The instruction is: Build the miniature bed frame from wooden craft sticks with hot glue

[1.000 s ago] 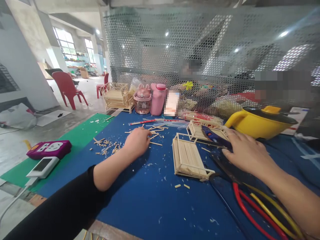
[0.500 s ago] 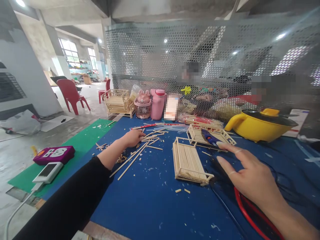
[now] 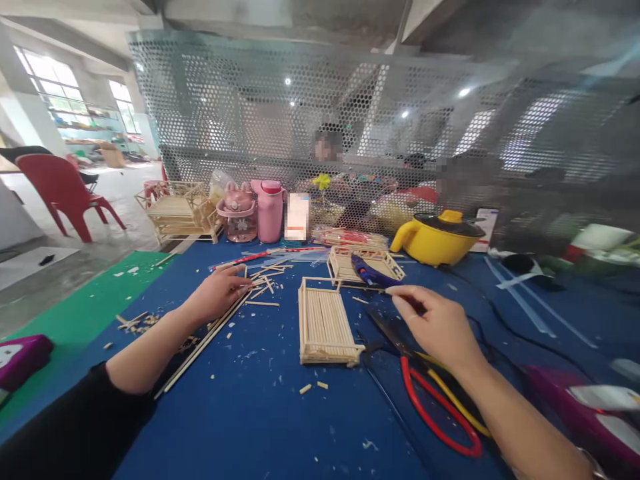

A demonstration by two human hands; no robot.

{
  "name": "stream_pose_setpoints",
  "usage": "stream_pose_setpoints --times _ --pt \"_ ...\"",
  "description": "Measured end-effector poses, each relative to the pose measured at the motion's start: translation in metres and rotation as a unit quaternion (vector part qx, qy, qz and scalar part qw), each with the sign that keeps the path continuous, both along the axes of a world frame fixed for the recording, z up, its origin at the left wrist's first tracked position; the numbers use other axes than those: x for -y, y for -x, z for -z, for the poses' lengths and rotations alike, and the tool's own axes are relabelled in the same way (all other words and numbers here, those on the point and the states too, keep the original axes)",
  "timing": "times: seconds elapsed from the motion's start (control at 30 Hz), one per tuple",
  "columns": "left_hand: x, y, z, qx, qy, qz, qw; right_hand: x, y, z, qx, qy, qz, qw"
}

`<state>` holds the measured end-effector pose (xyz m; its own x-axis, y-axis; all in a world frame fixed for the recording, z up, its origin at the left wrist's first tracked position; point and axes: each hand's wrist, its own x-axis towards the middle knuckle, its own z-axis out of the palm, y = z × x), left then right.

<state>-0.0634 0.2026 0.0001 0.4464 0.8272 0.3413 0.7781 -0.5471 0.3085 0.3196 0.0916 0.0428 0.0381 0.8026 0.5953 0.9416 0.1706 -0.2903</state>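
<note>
My left hand (image 3: 220, 293) has its fingers closed on a short wooden stick (image 3: 245, 272) above the pile of loose sticks (image 3: 267, 273). My right hand (image 3: 433, 320) is near the blue glue gun (image 3: 373, 273), with thumb and forefinger bent toward each other; what it holds, if anything, is too small to make out. Between the hands lies a small stick frame with a slatted base (image 3: 325, 323). Behind it a second stick frame (image 3: 345, 267) lies under the glue gun. Red-handled scissors (image 3: 435, 407) rest below my right hand.
Along the back stand a stacked stick rack (image 3: 180, 213), a pink jar (image 3: 240, 220), a pink bottle (image 3: 270, 213) and a yellow pot (image 3: 435, 240). Purple power strips (image 3: 25, 357) lie at both sides. A person (image 3: 327, 147) sits behind the perforated screen.
The view has turned right. My left hand has lifted from the pile with a short stick. My right hand's fingers have drawn closer together, and the scissors now show fully.
</note>
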Motion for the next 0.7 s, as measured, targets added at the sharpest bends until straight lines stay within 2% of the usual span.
stream_pose_setpoints --times 0.07,0.17,0.3,0.53,0.7 --pt "0.002 0.002 -0.003 0.02 -0.019 -0.03 0.999 -0.001 0.005 0.004 0.046 0.07 -0.012 0.996" --pt "0.007 0.003 -0.009 0.05 -0.042 -0.062 0.996 -0.004 0.007 0.01 0.106 0.142 0.01 0.984" --pt "0.018 -0.004 -0.015 0.058 -0.062 -0.043 0.995 -0.018 -0.002 0.012 0.121 0.159 0.035 0.979" --pt "0.031 -0.012 -0.019 0.068 -0.115 -0.003 0.991 -0.05 -0.002 0.016 0.131 0.217 -0.012 0.967" --pt "0.04 -0.017 -0.025 0.095 -0.131 0.002 0.987 -0.048 0.004 0.016 0.142 0.198 0.023 0.97"
